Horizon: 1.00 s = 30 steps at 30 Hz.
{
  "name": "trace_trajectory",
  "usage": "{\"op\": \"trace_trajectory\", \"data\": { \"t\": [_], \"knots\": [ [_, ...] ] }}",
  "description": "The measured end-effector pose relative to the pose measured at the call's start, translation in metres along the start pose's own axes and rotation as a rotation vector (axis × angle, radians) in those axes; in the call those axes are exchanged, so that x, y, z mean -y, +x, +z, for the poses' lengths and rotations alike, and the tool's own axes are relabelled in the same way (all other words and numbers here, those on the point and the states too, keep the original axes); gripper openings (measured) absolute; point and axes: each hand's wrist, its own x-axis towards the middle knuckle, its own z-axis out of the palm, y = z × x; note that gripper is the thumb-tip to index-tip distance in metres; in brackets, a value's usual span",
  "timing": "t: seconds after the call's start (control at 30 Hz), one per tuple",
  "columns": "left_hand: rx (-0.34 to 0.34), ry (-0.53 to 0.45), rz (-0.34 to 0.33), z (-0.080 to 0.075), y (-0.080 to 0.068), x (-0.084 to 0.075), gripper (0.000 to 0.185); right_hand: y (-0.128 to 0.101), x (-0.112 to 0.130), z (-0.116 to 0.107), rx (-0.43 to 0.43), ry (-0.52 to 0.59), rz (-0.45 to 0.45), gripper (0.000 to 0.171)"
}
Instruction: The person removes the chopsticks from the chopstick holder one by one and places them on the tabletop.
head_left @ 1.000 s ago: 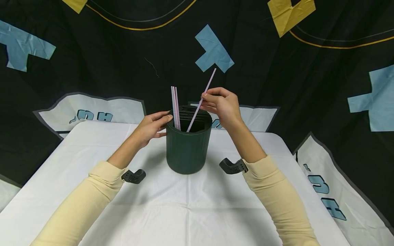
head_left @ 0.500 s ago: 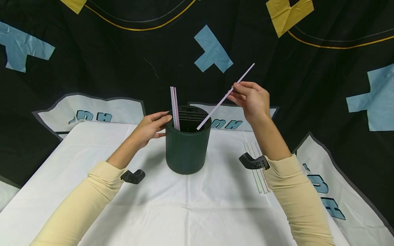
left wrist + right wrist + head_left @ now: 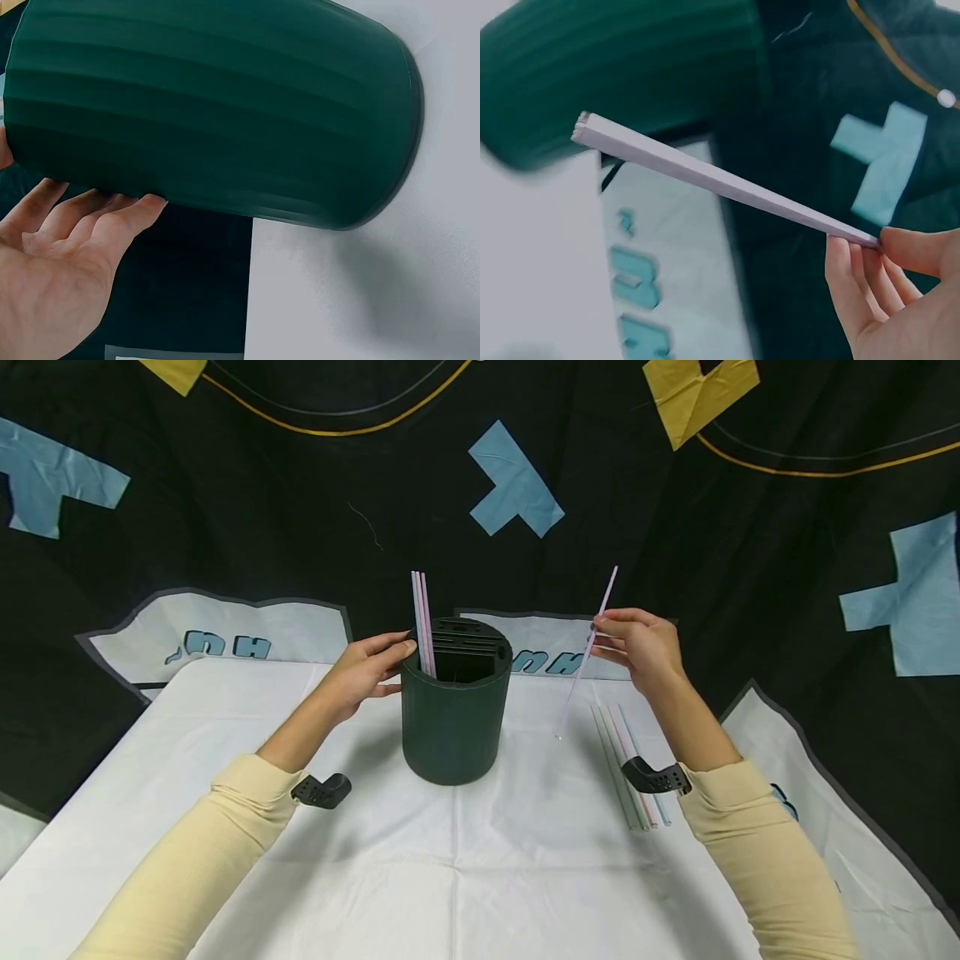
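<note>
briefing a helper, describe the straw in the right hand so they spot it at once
Start at the dark green holder on the white table. Right of it, the right hand pinches a pale lilac straw, tilted in the air, unlike the straws lying flat below.

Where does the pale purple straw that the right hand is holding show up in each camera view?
Head: the straw slants right of centre, pinched by the right hand.
Left wrist: not in it.
Right wrist: the straw crosses the middle diagonally.
Shared landmark: the dark green holder, in all three views.
</note>
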Motion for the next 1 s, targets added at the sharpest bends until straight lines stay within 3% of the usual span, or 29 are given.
{"op": "trace_trajectory", "data": {
  "t": [0.53, 1.0],
  "knots": [
    [0.003, 0.008, -0.002, 0.000, 0.001, 0.000, 0.062, 0.029, -0.094, -0.043, 0.104, -0.287, 0.181, 0.039],
    [-0.004, -0.007, -0.001, -0.001, 0.001, 0.001, 0.061, 0.036, -0.143, -0.056, 0.181, -0.358, 0.260, 0.040]
  ]
}}
